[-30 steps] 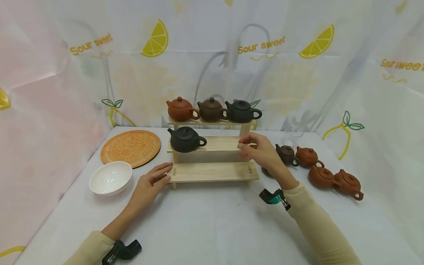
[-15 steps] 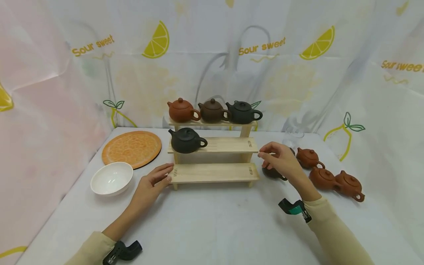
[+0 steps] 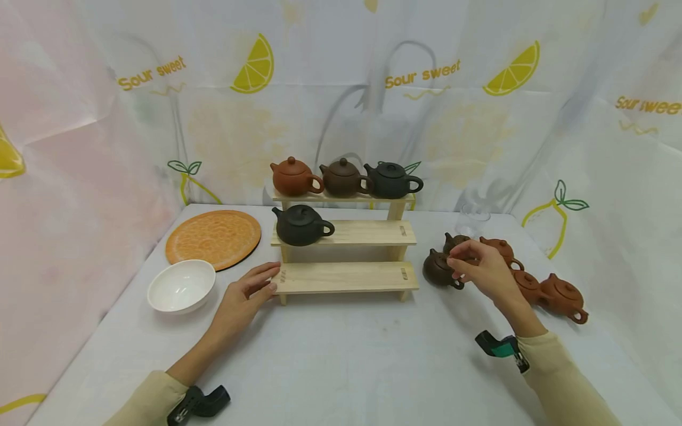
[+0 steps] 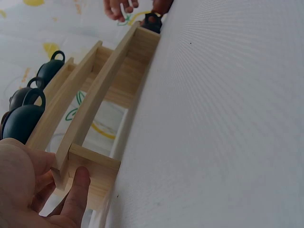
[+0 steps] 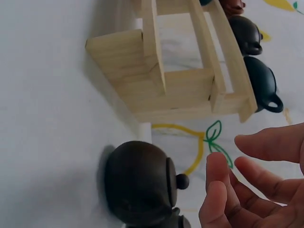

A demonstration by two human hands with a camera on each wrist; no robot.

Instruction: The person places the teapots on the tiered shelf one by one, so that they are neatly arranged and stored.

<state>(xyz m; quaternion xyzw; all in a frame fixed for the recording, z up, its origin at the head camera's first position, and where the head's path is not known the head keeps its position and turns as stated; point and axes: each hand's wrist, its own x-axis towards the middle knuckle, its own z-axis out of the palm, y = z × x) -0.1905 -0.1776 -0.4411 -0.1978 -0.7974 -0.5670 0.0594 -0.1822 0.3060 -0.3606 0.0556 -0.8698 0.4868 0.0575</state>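
My left hand [image 3: 242, 299] rests its fingertips and thumb against the left end of the lowest board of a three-tier wooden stand [image 3: 341, 277]; in the left wrist view the thumb [image 4: 78, 187] overlaps the end panel. Right of the stand, my right hand [image 3: 487, 272] hovers with thumb and fingers apart and nothing between them. Just beside its fingertips sits a dark brown teapot [image 3: 438, 269], its round lid knob towards the fingers in the right wrist view. A black teapot [image 3: 298, 226] stands at the left of the middle shelf.
The top shelf bears a reddish teapot [image 3: 292, 178], a brown teapot [image 3: 340, 178] and a black teapot [image 3: 389, 181]. More teapots [image 3: 562, 296] crowd the right, partly behind my hand, near a clear glass [image 3: 473, 219]. Left are a white bowl [image 3: 181, 287] and an orange round mat [image 3: 213, 236].
My right hand has moved right and slightly down, from the middle shelf's right end to the dark brown teapot on the table. My left hand has stayed at the stand.
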